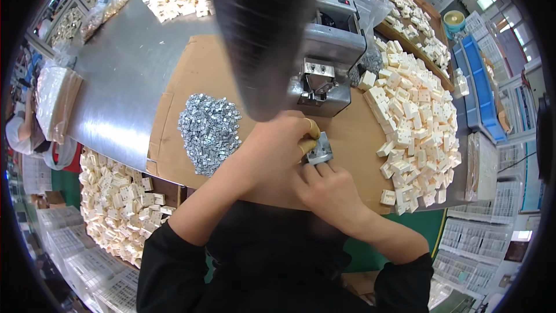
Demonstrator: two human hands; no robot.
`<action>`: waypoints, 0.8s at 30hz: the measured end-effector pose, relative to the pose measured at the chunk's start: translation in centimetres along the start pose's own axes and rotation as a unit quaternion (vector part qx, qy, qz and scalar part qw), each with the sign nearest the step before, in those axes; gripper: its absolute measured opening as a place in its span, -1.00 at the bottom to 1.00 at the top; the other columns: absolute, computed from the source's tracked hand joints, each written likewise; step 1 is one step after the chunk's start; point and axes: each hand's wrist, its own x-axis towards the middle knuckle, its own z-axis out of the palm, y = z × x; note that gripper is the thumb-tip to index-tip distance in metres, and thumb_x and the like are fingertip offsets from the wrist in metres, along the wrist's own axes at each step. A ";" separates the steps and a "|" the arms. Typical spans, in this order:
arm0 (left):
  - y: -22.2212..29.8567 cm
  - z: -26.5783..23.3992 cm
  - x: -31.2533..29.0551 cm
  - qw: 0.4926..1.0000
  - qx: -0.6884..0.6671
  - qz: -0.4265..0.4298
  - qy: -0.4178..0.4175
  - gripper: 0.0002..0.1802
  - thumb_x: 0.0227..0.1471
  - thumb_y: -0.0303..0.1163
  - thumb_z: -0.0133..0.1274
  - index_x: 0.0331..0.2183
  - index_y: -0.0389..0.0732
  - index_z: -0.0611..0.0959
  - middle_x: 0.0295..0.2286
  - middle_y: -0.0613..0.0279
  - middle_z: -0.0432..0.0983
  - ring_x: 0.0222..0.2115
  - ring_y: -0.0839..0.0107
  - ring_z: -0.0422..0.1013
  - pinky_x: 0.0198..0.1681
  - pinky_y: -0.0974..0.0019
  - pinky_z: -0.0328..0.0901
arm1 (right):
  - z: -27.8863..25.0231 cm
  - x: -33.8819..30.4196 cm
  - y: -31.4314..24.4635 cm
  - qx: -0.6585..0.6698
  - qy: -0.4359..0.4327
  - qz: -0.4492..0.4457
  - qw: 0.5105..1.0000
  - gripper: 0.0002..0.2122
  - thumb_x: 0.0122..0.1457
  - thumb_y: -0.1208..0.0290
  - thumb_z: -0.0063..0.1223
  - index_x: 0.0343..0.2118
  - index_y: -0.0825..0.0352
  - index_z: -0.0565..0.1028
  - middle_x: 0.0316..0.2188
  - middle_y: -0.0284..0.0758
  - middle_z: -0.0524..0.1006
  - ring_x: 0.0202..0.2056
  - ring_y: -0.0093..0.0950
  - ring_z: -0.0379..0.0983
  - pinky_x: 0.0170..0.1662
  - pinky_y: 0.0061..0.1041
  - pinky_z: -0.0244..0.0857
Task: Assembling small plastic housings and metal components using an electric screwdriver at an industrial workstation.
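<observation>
We see a shiny metal tabletop [116, 93] running across the view, with a flattened cardboard sheet [179, 87] lying on it. On the sheet's right side, and past its edge, we have a big heap of cream-white plastic blocks [420, 133]; a second heap of white blocks [116, 208] sits below the tabletop's edge at our lower left. A grey metal machine [336, 40] stands at the far side of the sheet, and beyond the right heap we find a wooden tray [443, 75] holding more white pieces, then a blue tray [478, 90]. Left of our arms lies a pile of small silvery metal bits [208, 133].

Our left hand [284, 139] and right hand [331, 191] meet in front of the machine, fingers bent and narrow, around a small grey metal block [320, 149]. The left touches its left side, the right its near edge; we cannot tell whether either grips it. Yellow covers [313, 128] wrap two left fingertips.
</observation>
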 end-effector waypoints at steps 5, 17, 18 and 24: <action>0.6 -0.5 -0.1 0.997 -0.067 -0.026 0.015 -0.87 -0.08 -0.51 0.22 -0.37 -0.29 0.72 -0.44 0.01 0.60 -0.43 0.12 0.56 -0.31 0.21 0.44 | -0.5 -0.8 0.0 -0.018 -0.019 0.050 0.998 -0.70 -0.07 0.44 0.08 -0.19 0.19 0.53 -0.52 -0.39 0.39 -0.56 -0.48 0.45 -0.54 -0.51 0.30; -0.6 0.1 0.1 0.993 -0.105 -0.061 0.006 -0.85 -0.06 -0.56 0.17 -0.35 -0.35 0.73 -0.41 0.01 0.64 -0.38 0.26 0.60 -0.25 0.28 0.46 | 1.3 -0.6 -0.4 0.039 0.066 0.094 0.993 -0.74 -0.08 0.48 0.14 -0.24 0.25 0.52 -0.60 -0.39 0.42 -0.60 -0.44 0.47 -0.56 -0.45 0.32; -0.6 0.0 0.1 0.993 -0.103 -0.062 0.007 -0.85 -0.06 -0.56 0.17 -0.35 -0.35 0.73 -0.41 0.01 0.64 -0.38 0.26 0.60 -0.25 0.28 0.46 | 1.6 -0.4 -0.8 0.068 0.090 0.124 0.986 -0.76 -0.08 0.49 0.15 -0.28 0.26 0.52 -0.61 -0.38 0.42 -0.60 -0.44 0.47 -0.56 -0.43 0.32; -0.6 -0.5 0.3 0.988 -0.129 -0.080 -0.019 -0.85 -0.05 -0.56 0.17 -0.35 -0.37 0.72 -0.39 -0.01 0.65 -0.37 0.28 0.61 -0.24 0.28 0.46 | 1.9 0.7 -2.1 0.171 0.162 0.182 0.955 -0.78 -0.08 0.51 0.23 -0.31 0.29 0.51 -0.59 -0.35 0.47 -0.61 -0.39 0.46 -0.55 -0.38 0.31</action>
